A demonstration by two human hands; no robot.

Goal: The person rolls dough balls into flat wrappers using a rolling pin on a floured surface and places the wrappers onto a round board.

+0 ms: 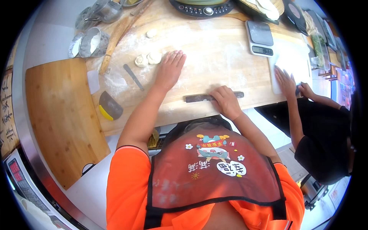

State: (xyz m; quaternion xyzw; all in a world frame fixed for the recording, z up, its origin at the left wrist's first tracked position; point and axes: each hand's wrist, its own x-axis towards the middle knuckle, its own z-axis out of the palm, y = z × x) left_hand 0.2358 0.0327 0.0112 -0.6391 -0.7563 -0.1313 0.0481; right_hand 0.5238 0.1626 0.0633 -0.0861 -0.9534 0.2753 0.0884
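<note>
My left hand [171,69] lies flat, palm down, on the floured wooden board, its fingertips just right of two dough pieces [147,59]. Whether anything is under the palm cannot be seen. A smaller round of dough [151,33] sits farther up. My right hand [225,100] rests over a short dark rolling pin [198,98] near the board's front edge, with the fingers curved across it. Left of my left hand lies a narrow grey spatula [133,77], and nearer the left edge a dark scraper with a yellow edge [111,105].
Long wooden rolling pins [116,36] and flour containers [94,43] stand upper left. A kitchen scale [260,37] is at upper right, beside a white cutting board [276,77] where a co-worker's hands [286,83] are. An electric griddle [202,10] stands at the back.
</note>
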